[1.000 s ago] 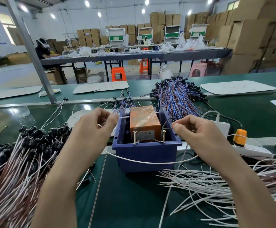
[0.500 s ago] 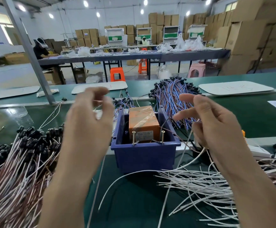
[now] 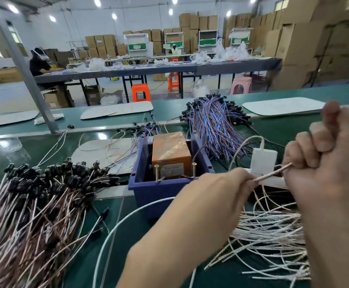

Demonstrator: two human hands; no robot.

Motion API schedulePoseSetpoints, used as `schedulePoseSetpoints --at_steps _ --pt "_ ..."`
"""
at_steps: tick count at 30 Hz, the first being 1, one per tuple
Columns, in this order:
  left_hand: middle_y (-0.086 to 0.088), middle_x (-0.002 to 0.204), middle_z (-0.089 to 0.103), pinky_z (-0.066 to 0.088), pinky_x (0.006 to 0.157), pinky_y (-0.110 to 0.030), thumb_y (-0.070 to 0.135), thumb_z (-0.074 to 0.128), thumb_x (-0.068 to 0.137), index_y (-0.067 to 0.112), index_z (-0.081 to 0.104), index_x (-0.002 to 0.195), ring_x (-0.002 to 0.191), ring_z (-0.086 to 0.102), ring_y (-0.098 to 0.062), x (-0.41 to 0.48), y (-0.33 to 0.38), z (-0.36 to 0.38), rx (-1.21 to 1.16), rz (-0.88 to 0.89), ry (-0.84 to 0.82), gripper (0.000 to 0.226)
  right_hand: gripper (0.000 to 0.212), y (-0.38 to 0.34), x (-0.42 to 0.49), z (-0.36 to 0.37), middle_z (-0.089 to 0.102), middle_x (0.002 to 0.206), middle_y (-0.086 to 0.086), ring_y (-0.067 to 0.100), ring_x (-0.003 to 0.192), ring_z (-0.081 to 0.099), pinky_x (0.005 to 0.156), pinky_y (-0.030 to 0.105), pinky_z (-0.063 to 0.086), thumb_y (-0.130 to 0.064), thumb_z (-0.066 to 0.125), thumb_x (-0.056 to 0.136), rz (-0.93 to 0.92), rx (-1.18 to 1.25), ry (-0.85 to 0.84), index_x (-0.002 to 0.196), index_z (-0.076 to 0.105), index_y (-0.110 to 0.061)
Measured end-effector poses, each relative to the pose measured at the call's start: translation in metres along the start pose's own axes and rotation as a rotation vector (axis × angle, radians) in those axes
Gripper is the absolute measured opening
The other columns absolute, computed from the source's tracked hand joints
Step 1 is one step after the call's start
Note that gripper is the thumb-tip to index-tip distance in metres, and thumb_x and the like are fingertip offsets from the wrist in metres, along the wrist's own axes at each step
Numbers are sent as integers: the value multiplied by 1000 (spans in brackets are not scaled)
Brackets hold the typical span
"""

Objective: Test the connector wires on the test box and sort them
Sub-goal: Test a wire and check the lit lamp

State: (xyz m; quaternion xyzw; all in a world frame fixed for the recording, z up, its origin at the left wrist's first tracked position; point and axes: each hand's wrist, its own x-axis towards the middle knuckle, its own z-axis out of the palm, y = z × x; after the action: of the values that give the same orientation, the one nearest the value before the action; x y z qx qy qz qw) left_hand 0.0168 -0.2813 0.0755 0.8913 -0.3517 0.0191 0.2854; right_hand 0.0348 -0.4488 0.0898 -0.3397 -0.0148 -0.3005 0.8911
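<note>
at the green tabletop (image 3: 144, 223): a person works with both hands just right of a blue bin (image 3: 169, 191).
left hand (image 3: 227, 190): the forearm lies across the body toward the right; fingertips pinch one end of a twisted pink-and-white wire (image 3: 271, 173).
right hand (image 3: 323, 163): raised close beside the left, fingers curled in a fist round the same wire; the thumb is up and blurred.
wire: stretched straight between the two hands, above a pile of white wires (image 3: 269, 235) and apart from the test box.
test box (image 3: 170, 154): orange-brown and taped, set inside the blue bin; two screws (image 3: 156, 173) stand upright at its front.
label: a pale sticker on the box front, print too small to read.
left pile (image 3: 34, 204): brownish wires with black connectors, heaped on the tabletop.
behind the bin: a bundle of blue and purple wires (image 3: 213, 125).
</note>
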Motion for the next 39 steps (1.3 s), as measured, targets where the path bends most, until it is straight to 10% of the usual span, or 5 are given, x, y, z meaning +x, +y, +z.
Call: schedulePoseSetpoints --at_steps 11,18,24,29,39 --pt "12 89 64 51 77 -39 49 32 105 38 52 117 81 59 -11 19 5 64 70 -58 37 26 24 -36 26 -39 59 61 -11 6 46 48 53 22 40 -32 41 105 -223 -267 337 95 62 -28" --pt "-2 101 73 51 81 -45 37 42 106 25 65 120 94 66 -26 96 43 119 -203 0 95 29 61 -39 26 -58 25 159 10 19 146 26 96 -3 27 -26 41 95 -692 -639 636 154 32 -14" --pt "7 138 55 44 100 -38 45 38 104 26 53 141 123 53 -15 103 36 102 -137 62 45 44 60 -27 22 -54 37 157 7 23 149 25 118 34 23 -31 38 89 -742 -823 508 149 41 -24" --pt "31 112 65 50 83 -12 59 41 99 44 59 124 102 59 12 37 -7 37 -169 37 194 34 47 -2 19 -31 52 140 -16 6 135 43 108 19 35 -28 42 91 -591 -813 265 137 52 -30" --pt "5 65 70 49 61 -34 39 55 99 32 67 77 61 64 -22 -74 -128 -94 159 -670 476 26 35 79 -26 15 55 131 -17 3 126 39 102 8 21 -27 45 101 -427 -1211 -333 134 56 -30"
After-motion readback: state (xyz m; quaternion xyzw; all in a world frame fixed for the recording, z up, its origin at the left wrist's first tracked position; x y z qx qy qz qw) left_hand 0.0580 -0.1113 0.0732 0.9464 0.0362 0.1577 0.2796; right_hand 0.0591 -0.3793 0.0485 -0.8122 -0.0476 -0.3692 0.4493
